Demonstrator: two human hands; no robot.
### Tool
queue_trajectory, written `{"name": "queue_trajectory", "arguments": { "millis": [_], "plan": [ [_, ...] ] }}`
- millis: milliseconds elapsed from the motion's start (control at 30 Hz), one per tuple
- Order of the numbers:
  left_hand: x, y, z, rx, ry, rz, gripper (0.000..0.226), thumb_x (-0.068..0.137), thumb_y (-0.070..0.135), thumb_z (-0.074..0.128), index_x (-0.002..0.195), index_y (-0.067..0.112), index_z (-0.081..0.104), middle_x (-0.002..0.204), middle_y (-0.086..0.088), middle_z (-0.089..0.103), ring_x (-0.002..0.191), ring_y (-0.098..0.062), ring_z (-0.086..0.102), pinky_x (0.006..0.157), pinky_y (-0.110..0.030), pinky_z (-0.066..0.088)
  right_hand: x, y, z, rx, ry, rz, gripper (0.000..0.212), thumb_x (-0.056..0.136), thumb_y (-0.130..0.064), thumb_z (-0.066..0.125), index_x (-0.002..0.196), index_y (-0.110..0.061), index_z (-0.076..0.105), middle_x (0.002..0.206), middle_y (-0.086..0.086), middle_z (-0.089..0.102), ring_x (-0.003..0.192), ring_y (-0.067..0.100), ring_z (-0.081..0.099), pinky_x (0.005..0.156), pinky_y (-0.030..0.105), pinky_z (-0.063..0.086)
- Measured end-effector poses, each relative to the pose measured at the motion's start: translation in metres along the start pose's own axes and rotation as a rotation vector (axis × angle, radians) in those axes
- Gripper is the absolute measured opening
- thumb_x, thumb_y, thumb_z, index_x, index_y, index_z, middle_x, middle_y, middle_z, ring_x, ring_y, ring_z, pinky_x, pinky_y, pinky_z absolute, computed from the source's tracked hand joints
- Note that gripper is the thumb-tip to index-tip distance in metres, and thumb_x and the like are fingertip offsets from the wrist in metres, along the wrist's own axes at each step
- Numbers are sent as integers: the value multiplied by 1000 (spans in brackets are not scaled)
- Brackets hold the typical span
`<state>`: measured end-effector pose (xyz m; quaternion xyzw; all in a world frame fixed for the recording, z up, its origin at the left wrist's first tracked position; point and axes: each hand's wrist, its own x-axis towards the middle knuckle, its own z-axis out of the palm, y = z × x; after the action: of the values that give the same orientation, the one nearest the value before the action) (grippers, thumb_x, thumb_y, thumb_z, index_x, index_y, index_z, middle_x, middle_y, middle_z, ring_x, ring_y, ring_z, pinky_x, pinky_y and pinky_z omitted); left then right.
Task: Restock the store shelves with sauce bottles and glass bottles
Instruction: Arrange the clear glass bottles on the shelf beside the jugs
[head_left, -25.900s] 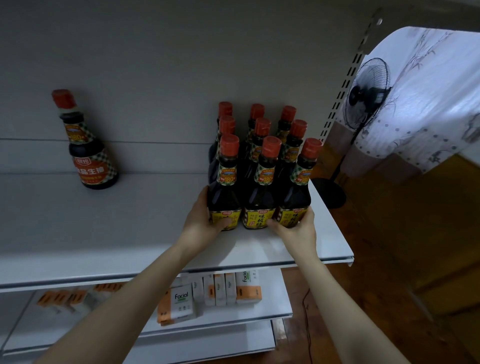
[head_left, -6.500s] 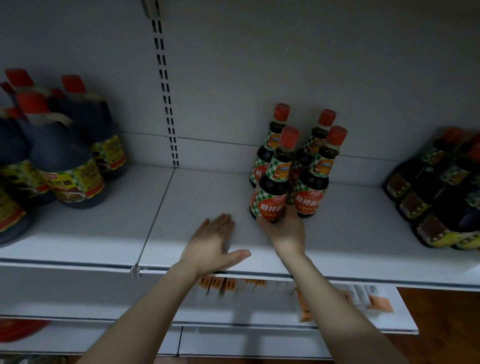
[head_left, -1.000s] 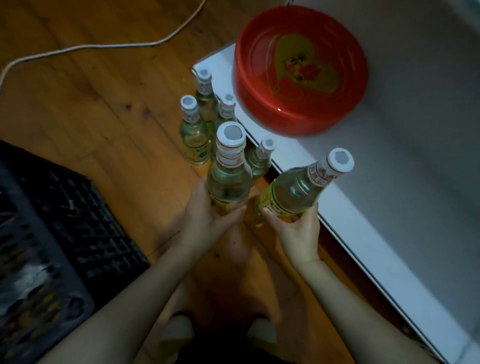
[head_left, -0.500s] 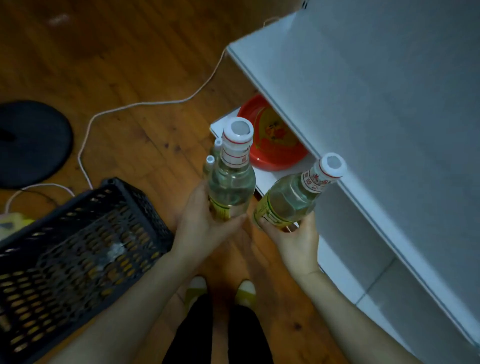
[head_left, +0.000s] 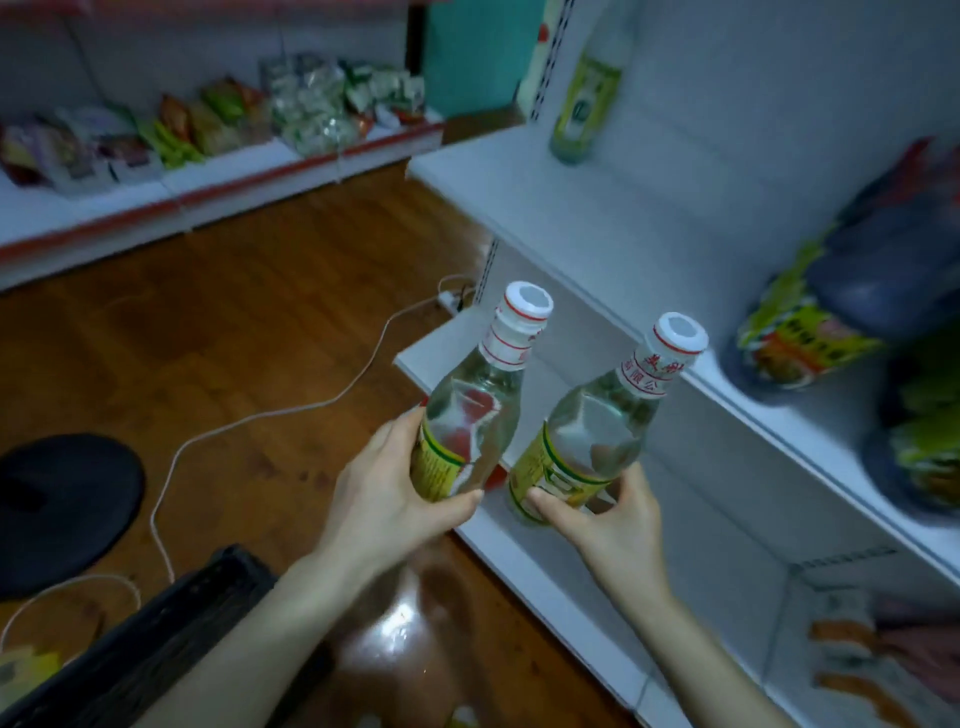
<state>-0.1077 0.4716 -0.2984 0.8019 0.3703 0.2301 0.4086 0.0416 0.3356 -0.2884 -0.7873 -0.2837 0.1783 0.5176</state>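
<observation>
My left hand (head_left: 395, 499) grips the lower body of a clear glass bottle (head_left: 475, 405) with a white-and-red cap and a yellow label. My right hand (head_left: 608, 519) grips a second glass bottle (head_left: 592, 431) of the same kind, tilted to the right. Both bottles hang in the air in front of the white shelf unit (head_left: 597, 228), below its upper shelf. A third glass bottle (head_left: 584, 104) with a yellow-green label stands alone at the back left of that upper shelf.
Large dark sauce bottles (head_left: 852, 291) stand blurred on the shelf at the right. A black crate (head_left: 156, 649) sits on the wooden floor at lower left, beside a round black fan base (head_left: 57, 509) and a white cable (head_left: 270, 415). Snack packets (head_left: 208, 119) fill a far shelf.
I have risen with both bottles from floor level to the shelf. The view has swung up from the red basin and the floor to the upper shelves and the aisle.
</observation>
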Motion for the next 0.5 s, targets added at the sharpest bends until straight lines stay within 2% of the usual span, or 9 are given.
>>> {"name": "queue_trajectory", "arguments": {
  "millis": [133,233,333,433,500],
  "plan": [
    [17,36,-18,3,-21,70,89,46,67,61,126,30,44,117,13,54,107,-10,54,89,-28,47,5,-39,-41,37,51,-55,57,57,-7,86,106,-16,58,96,-10,68,84,-1,65,69,9,49],
    [34,63,-22,-42,-18,106,77,48,61,70,117,38,45,112,14,57,103,-11,56,88,-35,51,15,-56,-67,30,103,-98,56,57,-5,85,106,-12,58,95,-7,68,80,-2,64,66,8,47],
    [55,91,-22,-107,-9,131,59,52,44,83,97,46,44,97,20,57,95,-10,59,83,-31,51,31,-66,-87,39,150,-134,56,56,-6,86,104,-16,58,93,-8,69,80,0,65,67,10,48],
    [80,114,-16,-138,5,178,53,45,57,72,89,50,44,93,24,57,90,-1,57,77,-26,51,53,-74,-103,40,175,-155,60,53,-13,89,104,-15,59,93,-8,69,81,2,65,66,11,49],
    [101,126,-13,-142,31,193,53,44,59,71,89,48,44,92,21,58,89,-1,57,75,-27,51,71,-81,-110,58,183,-180,58,55,-8,87,106,-13,58,95,-5,69,84,4,66,67,12,50]
  ]
}}
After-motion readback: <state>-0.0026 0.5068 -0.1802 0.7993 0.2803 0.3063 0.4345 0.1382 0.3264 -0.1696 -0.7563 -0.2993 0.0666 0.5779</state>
